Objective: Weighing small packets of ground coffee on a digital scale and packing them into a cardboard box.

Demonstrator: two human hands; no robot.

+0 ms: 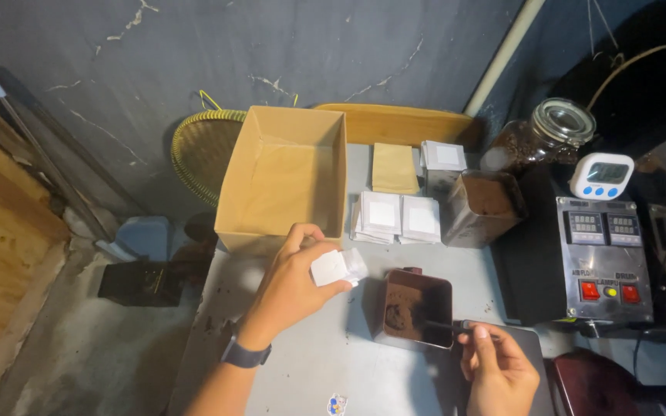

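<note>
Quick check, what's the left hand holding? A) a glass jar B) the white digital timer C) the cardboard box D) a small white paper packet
D: the left hand pinches a small white paper packet over the grey table, in front of the open cardboard box; the white digital timer and glass jar sit untouched at the right.

We see a tan box, white sachets and a beige pouch on our grey table. Our left hand holds a white sachet; dark blue band on that wrist. Tin: dark, brown powder inside. Basket yellow-green weave. Panel silver, red buttons. Timer white, blue buttons.
</note>
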